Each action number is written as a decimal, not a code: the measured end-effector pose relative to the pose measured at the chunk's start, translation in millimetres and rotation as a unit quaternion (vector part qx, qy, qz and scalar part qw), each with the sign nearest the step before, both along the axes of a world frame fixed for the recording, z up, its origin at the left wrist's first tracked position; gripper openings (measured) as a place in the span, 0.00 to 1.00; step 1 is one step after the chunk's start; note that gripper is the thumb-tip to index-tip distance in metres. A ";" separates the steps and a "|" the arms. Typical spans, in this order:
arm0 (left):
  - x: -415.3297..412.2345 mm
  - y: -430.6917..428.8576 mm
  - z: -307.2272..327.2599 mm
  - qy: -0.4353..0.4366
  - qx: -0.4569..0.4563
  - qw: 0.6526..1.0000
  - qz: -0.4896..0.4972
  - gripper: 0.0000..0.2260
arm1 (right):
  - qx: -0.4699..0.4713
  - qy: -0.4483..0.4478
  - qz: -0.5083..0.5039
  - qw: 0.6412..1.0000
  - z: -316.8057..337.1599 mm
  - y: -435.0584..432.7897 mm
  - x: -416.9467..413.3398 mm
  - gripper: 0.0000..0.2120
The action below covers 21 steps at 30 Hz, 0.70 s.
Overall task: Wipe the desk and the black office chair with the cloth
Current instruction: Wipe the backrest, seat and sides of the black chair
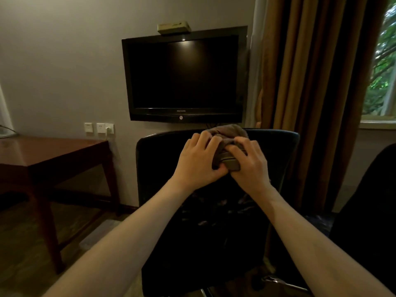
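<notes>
The black office chair stands right in front of me, its backrest facing me. A bunched grey-brown cloth lies against the top of the backrest. My left hand grips the cloth from the left, fingers curled over it. My right hand holds it from the right, thumb and fingers wrapped around its lower fold. Both hands touch each other at the cloth. The reddish-brown wooden desk stands to the left, apart from the chair.
A black television hangs on the wall behind the chair, with a small box on top. Wall sockets sit left of it. Brown curtains and a window fill the right. A dark shape stands at right.
</notes>
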State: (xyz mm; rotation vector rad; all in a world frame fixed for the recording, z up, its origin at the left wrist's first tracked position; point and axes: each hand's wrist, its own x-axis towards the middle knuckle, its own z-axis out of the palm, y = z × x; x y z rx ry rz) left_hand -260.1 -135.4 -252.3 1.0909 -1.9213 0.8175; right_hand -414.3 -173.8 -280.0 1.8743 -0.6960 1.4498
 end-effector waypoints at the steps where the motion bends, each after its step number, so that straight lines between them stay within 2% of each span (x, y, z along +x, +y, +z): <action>1: -0.8 -2.7 4.0 -0.014 -0.015 1.000 0.006 0.21 | -0.011 -0.011 -0.010 1.000 1.3 -3.9 -0.6 0.14; 4: 0.7 -16.4 1.6 -0.045 -0.013 0.999 0.011 0.21 | -0.008 -0.001 -0.038 0.999 -8.1 -19.7 -0.7 0.16; 6: 4.9 -27.0 -15.9 -0.086 0.004 0.996 0.017 0.26 | 0.037 0.033 -0.039 0.998 -32.2 -28.8 4.3 0.20; 8: 6.3 -38.3 -33.5 -0.141 0.049 0.988 0.026 0.28 | 0.103 0.039 -0.010 0.994 -58.8 -36.8 9.7 0.19; 11: 3.0 -47.0 -48.5 -0.182 0.169 0.968 0.042 0.23 | 0.221 0.003 0.051 0.974 -92.2 -47.8 16.3 0.20; 13: -0.9 -47.3 -54.9 -0.180 0.247 0.950 0.059 0.21 | 0.317 0.005 0.057 0.947 -103.7 -48.0 16.8 0.20; 15: -6.3 -45.3 -56.9 -0.174 0.285 0.940 0.065 0.21 | 0.380 0.034 0.045 0.923 -104.9 -46.5 10.3 0.20; 19: -15.4 -34.5 -42.8 -0.139 0.358 0.921 0.061 0.24 | 0.315 0.075 0.066 0.944 -87.8 -34.2 -8.7 0.17; 21: -20.2 -25.9 -29.9 -0.124 0.316 0.939 0.045 0.25 | 0.251 0.026 0.065 0.965 -75.8 -25.2 -13.6 0.15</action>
